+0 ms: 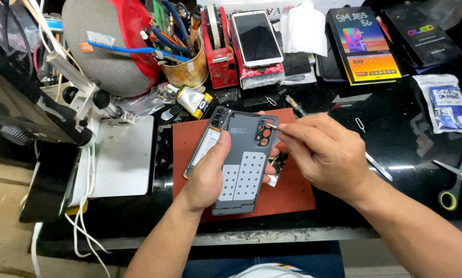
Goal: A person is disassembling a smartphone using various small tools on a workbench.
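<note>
The grey plastic phone back cover (243, 164) is already off and sits in the left hand (207, 172), above the red rubber mat (292, 190). The right hand (323, 154) pinches thin metal tweezers (272, 126) at its camera holes. The open phone (205, 144) waits underneath.

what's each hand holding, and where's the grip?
Left hand grips the grey phone back cover by its long edges. Right hand pinches tweezers near the tip, at the camera cutout.
</note>
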